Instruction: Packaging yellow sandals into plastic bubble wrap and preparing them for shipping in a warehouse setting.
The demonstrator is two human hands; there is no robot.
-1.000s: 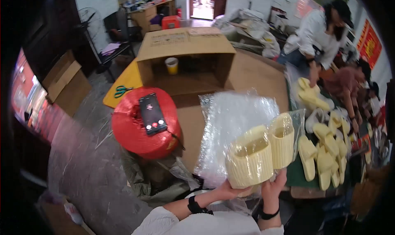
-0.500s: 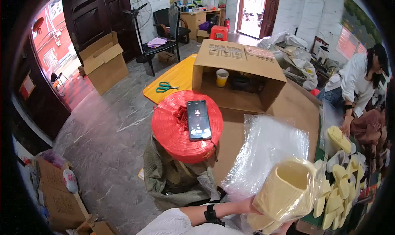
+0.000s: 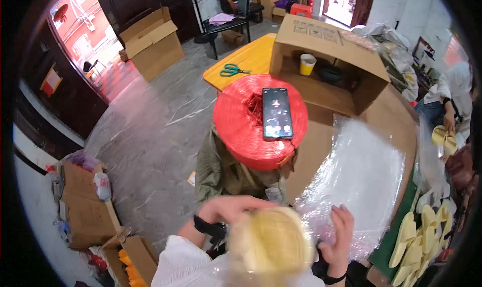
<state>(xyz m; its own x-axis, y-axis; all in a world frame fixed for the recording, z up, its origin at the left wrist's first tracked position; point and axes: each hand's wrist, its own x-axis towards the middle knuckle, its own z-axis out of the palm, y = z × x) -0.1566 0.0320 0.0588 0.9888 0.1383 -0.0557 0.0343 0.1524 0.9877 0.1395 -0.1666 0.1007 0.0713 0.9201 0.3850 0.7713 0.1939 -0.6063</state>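
Observation:
A pair of pale yellow slippers (image 3: 271, 242) in a clear plastic bag is close to my body at the lower middle, smeared by motion. My left hand (image 3: 243, 206) is at their far left side and grips them, though its fingers are mostly hidden. To their right, my right hand (image 3: 340, 234) has its fingers out and thumb apart, with nothing held. It lies over the near left edge of a stack of clear plastic bags (image 3: 369, 171) on the brown cardboard tabletop (image 3: 314, 136).
A red twine roll (image 3: 236, 121) bearing a phone (image 3: 277, 113) stands left of the bags. Beyond is an open carton (image 3: 326, 41) with a yellow cup (image 3: 307, 64) inside. Green scissors (image 3: 232, 70) lie on yellow board. Loose slippers (image 3: 414, 247) and a co-worker (image 3: 447, 101) are right.
The bagged slippers have come left and closer to my body with my left hand. My right hand has left them and reached the bags. The view has shifted downward.

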